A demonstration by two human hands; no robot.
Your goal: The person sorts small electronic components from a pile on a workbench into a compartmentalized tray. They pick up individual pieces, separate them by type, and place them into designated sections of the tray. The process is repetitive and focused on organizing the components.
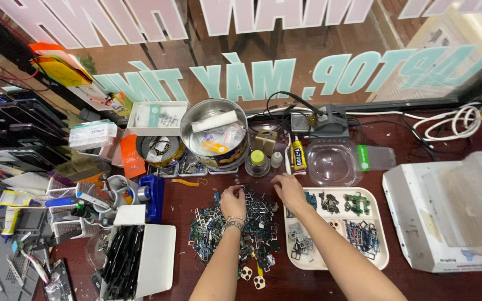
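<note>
**Heap of small phone parts under both hands on a crowded repair bench**

The pile of small metal and plastic parts (pixel 235 228) lies loose on the dark red bench top (pixel 408 284), in the middle of the view, just left of a cream sorting tray (pixel 383 245). Both hands are at the far edge of that pile. The left hand (pixel 233 202), with a beaded bracelet and a watch at the wrist, rests palm down on the heap, its fingers curled and drawn together over the parts; whether they pinch a piece cannot be told. The right hand (pixel 289 188) reaches across to the pile's upper right corner, fingers bent downward and close together, their tips touching or just above the parts; a held piece is not visible.

The tray has several compartments, each with small sorted frames and bits in it. Behind it stands a clear plastic bowl (pixel 330 163), and to the bowl's left a yellow and black glue tube (pixel 298 156) and a small bottle with a yellow-green cap (pixel 258 161). A round metal tin (pixel 217 136) holding packets sits behind the pile. To the left are a white box of black tools (pixel 135 259) and a blue tape dispenser (pixel 153 196). A white flat device (pixel 447 212) lies at the far right.
</note>
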